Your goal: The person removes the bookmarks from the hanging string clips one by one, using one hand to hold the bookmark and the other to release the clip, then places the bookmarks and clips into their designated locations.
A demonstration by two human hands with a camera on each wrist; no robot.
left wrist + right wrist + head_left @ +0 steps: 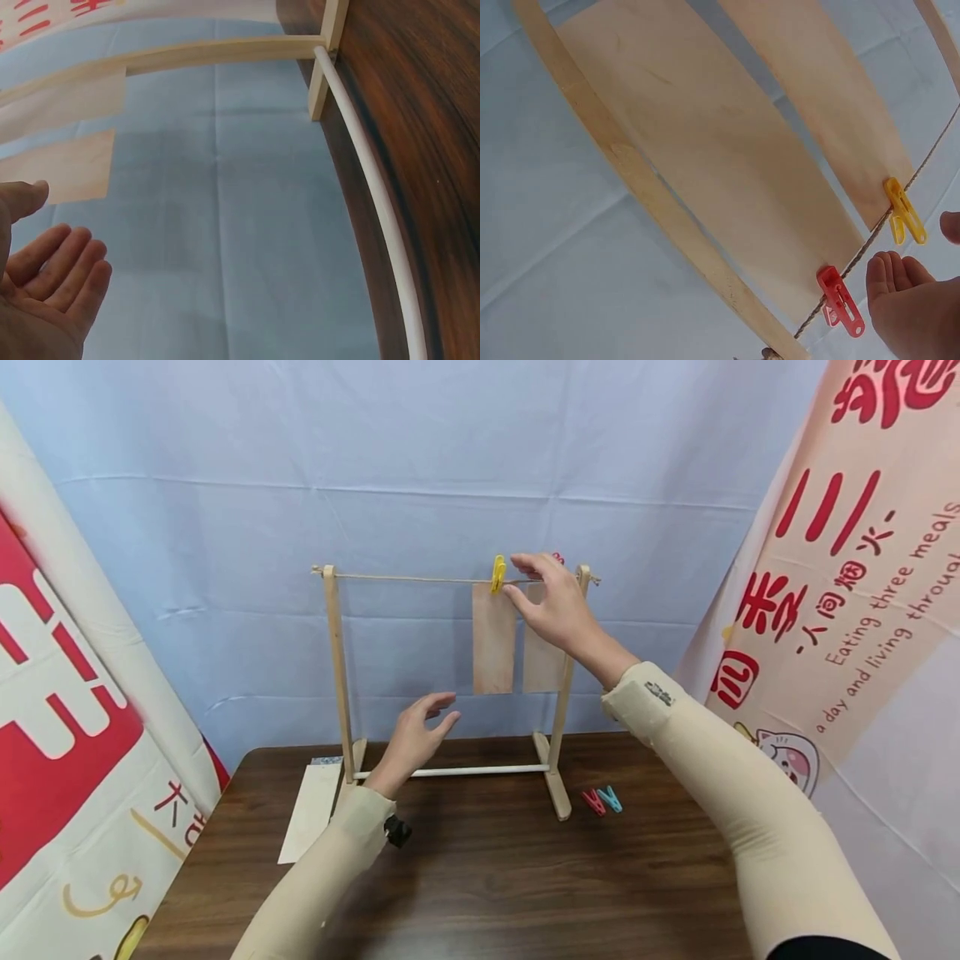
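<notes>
My right hand (pixel 558 610) is up at the string (pixel 412 578), its thumb beside a yellow clothespin (pixel 498 574); the right wrist view shows the fingers loose, holding nothing. That clothespin clips a thin tan sheet (pixel 492 639) to the string. Nearer the right post, a second tan sheet (pixel 705 142) hangs from a red clothespin (pixel 840 300), mostly hidden by the hand in the head view. Lower down, my left hand (pixel 414 739) is held in the air in front of the rack, thumb and fingers apart and nothing between them.
The wooden rack (pixel 339 668) stands at the back of the dark table (pixel 525 877), with a white bar (pixel 480 770) low across it. Pale sheets (pixel 311 810) lie by its left foot. A red clothespin (pixel 593 802) and a blue clothespin (pixel 611 798) lie to the right.
</notes>
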